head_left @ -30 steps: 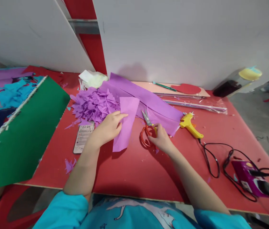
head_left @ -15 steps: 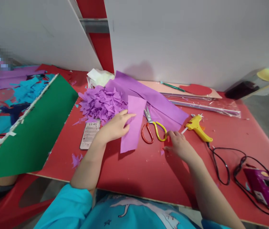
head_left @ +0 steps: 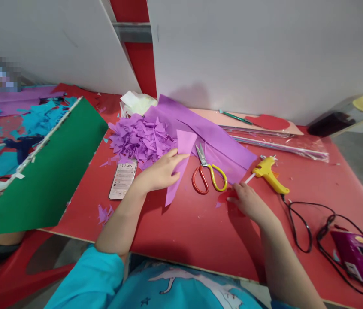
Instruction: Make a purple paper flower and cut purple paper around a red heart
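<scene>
My left hand (head_left: 162, 171) grips a light purple paper strip (head_left: 185, 148) by its left side, with the index finger lying over it. The strip has a narrowed, slanting outline, its lower end pointing toward me. To the right of it lie scissors (head_left: 203, 162) with one red and one yellow handle, blades parted. My right hand (head_left: 249, 201) rests low over the table beside the yellow handle, thumb apart from the fingers, holding nothing that I can see. A tiny purple scrap (head_left: 218, 204) lies near its thumb. Behind my left hand is a heap of cut purple paper pieces (head_left: 143, 137).
Larger purple sheets (head_left: 213, 135) lie behind the scissors. A yellow glue gun (head_left: 270, 175) with a black cord is at the right, near a magenta box (head_left: 353, 253). A phone (head_left: 122, 179) lies left, beside a raised green board (head_left: 52, 171). A dark-filled container (head_left: 332, 122) stands back right.
The paper strip has turned from a broad face to a narrower, slanted outline in my left hand. My right hand has shifted slightly away from the scissors' yellow handle.
</scene>
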The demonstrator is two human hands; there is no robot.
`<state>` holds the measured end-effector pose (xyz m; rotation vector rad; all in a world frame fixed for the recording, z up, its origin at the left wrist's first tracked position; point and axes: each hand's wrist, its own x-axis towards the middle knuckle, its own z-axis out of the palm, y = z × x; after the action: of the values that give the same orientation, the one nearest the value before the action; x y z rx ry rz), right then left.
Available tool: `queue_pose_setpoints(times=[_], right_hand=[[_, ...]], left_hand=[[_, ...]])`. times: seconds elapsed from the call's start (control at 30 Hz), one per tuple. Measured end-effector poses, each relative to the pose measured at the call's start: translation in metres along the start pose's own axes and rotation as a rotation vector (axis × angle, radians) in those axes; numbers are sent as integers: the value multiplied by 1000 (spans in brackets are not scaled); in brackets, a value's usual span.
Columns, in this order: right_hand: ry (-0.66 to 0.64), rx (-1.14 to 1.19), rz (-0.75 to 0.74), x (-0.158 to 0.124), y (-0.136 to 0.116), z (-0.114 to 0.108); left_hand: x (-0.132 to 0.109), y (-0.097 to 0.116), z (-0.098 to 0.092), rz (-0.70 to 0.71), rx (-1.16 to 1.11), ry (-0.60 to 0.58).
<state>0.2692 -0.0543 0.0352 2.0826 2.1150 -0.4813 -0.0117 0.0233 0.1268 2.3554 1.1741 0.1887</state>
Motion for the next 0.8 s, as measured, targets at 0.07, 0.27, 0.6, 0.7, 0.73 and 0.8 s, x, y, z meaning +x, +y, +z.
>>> queue_pose_setpoints(times=[0.07, 0.27, 0.6, 0.7, 0.73, 0.8], right_hand=[[-13, 106, -32, -6, 6, -9], [346, 516, -33, -20, -11, -33], [294, 1635, -187, -9, -81, 12], [252, 1762, -117, -8, -87, 19], [250, 1778, -97, -8, -88, 21], [284, 1784, -72, -7, -89, 25]], left_hand=[[-1, 0, -1, 13, -14, 8], [-1, -3, 2, 52, -35, 80], [2, 7, -4, 241, -229, 22], [9, 8, 5, 226, -260, 24], [11, 8, 9, 221, -257, 23], [16, 10, 19, 215, -240, 22]])
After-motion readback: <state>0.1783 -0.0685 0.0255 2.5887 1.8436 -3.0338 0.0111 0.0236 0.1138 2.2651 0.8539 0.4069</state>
